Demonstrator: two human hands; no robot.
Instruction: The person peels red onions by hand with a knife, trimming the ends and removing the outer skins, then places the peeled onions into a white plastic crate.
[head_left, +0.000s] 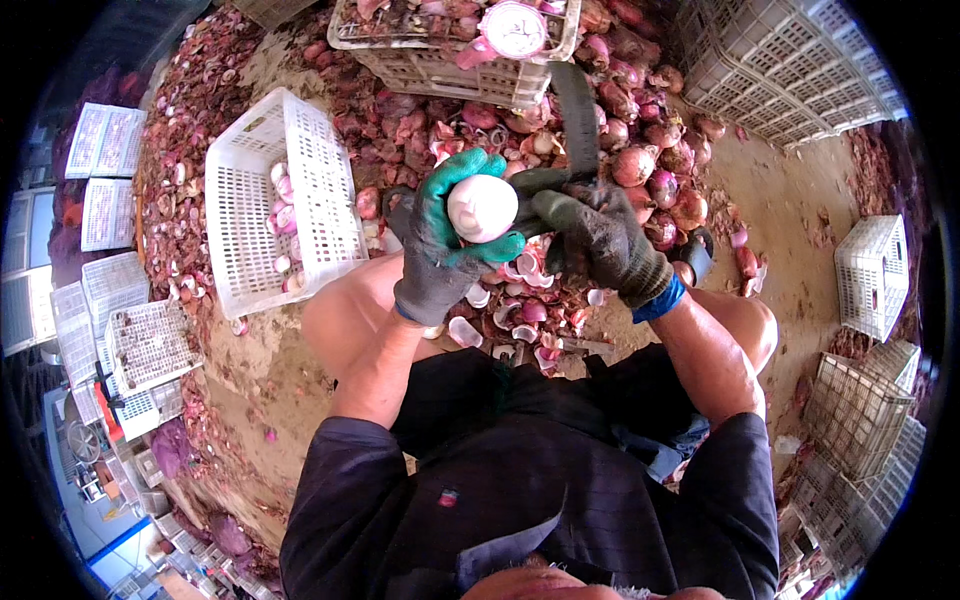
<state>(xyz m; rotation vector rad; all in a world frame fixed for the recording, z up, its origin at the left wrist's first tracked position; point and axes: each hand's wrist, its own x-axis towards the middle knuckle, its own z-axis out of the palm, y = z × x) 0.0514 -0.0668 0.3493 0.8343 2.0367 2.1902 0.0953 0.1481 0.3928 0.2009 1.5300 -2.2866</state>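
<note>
My left hand (450, 232), in a grey and green work glove, holds a peeled, whitish onion (483, 208) in its curled fingers. Close by on the right is my right hand (600, 232), in a dark, soiled glove with a blue band at the wrist. Its fingers are closed around a knife, whose broad dark blade (576, 120) points away from me; the handle is mostly hidden. Beyond and beneath the hands lie many unpeeled red onions (634, 166). Loose skins and cut pieces (531, 268) lie between my knees.
At the left a white plastic crate (322, 202) holds several peeled onions. Another crate (450, 71) stands ahead, with scraps and a cut onion piece (514, 30) on top. Stacked crates (795, 82) stand at the upper right. Onion skins (202, 112) cover the ground at the left.
</note>
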